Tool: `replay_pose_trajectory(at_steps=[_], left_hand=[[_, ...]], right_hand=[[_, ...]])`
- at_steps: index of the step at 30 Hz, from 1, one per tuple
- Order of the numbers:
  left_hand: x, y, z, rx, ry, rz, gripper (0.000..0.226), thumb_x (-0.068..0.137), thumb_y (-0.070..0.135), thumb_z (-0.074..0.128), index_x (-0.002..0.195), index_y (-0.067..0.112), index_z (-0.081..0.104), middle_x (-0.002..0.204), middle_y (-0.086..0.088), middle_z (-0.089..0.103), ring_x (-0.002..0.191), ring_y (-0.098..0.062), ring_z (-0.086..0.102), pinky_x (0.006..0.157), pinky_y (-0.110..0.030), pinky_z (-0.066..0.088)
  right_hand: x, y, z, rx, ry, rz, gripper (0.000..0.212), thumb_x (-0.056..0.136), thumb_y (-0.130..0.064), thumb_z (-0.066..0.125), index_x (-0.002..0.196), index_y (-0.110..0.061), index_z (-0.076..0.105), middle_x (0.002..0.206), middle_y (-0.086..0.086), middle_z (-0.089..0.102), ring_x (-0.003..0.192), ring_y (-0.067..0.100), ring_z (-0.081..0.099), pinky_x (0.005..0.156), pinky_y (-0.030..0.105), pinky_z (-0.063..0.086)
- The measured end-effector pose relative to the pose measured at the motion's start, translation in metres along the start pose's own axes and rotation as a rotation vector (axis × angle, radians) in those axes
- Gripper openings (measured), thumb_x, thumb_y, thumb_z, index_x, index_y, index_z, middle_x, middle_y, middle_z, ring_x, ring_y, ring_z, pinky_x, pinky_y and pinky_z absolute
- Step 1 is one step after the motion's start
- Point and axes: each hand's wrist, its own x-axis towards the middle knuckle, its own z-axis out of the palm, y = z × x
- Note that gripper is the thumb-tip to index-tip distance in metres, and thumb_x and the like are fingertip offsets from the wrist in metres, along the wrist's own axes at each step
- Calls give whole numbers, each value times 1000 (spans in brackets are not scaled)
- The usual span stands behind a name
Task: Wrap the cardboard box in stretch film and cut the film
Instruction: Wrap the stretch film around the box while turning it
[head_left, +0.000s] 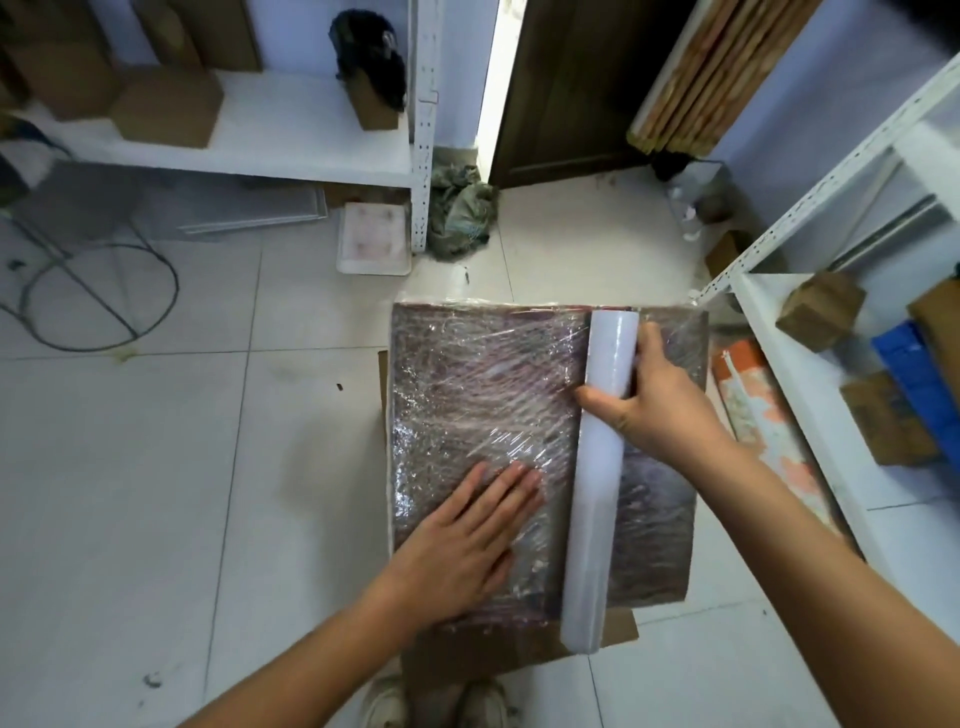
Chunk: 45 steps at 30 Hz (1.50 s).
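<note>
The roll (602, 467) lies on the box (467, 395), its long axis running away from the person, clasped by the right hand (649, 395) at its far half, while the left hand (467, 535) presses flat, fingers spread, on film just left of it.

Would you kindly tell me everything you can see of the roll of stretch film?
The roll of stretch film is a long, white, slightly glossy cylinder of wound plastic. It lies on its side on top of the wrapped box, running from the box's far edge to past its near edge, over a cardboard flap. The right hand grips it in its far half, thumb across the front. Clear, wrinkled film spreads from it leftward over the box, where the left hand presses flat.
</note>
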Motion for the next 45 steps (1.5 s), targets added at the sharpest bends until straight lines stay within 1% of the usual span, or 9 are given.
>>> replay_pose_trajectory(at_steps=[4, 8, 13, 21, 26, 33, 36, 39, 45], left_hand=[[11, 0, -18, -46, 36, 2, 58, 94, 34, 35, 143, 4, 35, 150, -13, 34, 141, -27, 24, 117, -46, 11], [71, -46, -33, 25, 189, -234, 64, 96, 41, 33, 146, 3, 20, 155, -12, 18, 143, -25, 17, 117, -45, 9], [98, -68, -24, -19, 90, -325, 69, 96, 46, 28, 148, 2, 16, 156, -14, 16, 144, -26, 14, 118, -44, 7], [90, -71, -25, -25, 112, -305, 69, 96, 45, 29, 148, 2, 16, 156, -14, 16, 144, -26, 15, 118, -42, 7], [91, -73, -24, -28, 115, -300, 69, 96, 45, 29, 148, 2, 19, 157, -14, 15, 144, -26, 14, 118, -42, 6], [94, -67, -26, 29, 60, -318, 70, 96, 47, 27, 149, 4, 13, 158, -11, 8, 145, -22, 5, 118, -40, -2], [98, -62, -27, 44, 53, -326, 69, 96, 48, 25, 149, 4, 17, 157, -11, 10, 145, -22, 7, 118, -41, 1], [98, -61, -28, 79, 43, -337, 68, 96, 47, 23, 147, 3, 21, 156, -12, 14, 145, -23, 10, 118, -44, 6], [86, -45, -35, 108, 60, -357, 67, 95, 45, 29, 146, 2, 24, 154, -14, 20, 144, -27, 16, 118, -47, 10]], right_hand=[[2, 1, -1, -4, -9, 20, 86, 77, -52, 64, 139, -16, 15, 117, 11, 61, 100, 34, 60, 82, 46, 49], [-2, 1, 5, -7, 7, 17, 83, 75, -54, 64, 134, -16, 19, 112, 8, 63, 96, 32, 61, 79, 45, 49], [-7, 0, 5, -35, 6, 62, 70, 80, -51, 61, 126, -18, 21, 113, 12, 61, 98, 36, 60, 82, 46, 48], [-40, -18, 32, -173, 254, 45, 107, 68, -61, 68, 142, -17, 4, 131, 14, 32, 118, 33, 45, 82, 42, 47], [-37, 21, 23, -58, 281, 119, 100, 57, -67, 72, 134, -21, 28, 124, 7, 40, 114, 27, 47, 84, 40, 45], [-44, 82, 9, 286, 276, 294, 80, 40, -80, 60, 101, -30, 46, 89, -8, 57, 80, 13, 58, 74, 44, 53], [-49, 90, 12, 377, 349, 200, 59, 63, -55, 73, 109, -27, 48, 105, -3, 55, 92, 15, 55, 78, 41, 52], [-60, 64, 36, 245, 468, -88, 41, 81, -26, 69, 118, -24, 51, 121, 4, 43, 107, 20, 48, 83, 34, 50], [-49, 68, 61, -17, 569, -229, 50, 65, -36, 79, 101, -20, 49, 121, 15, 37, 108, 29, 39, 87, 45, 45]])
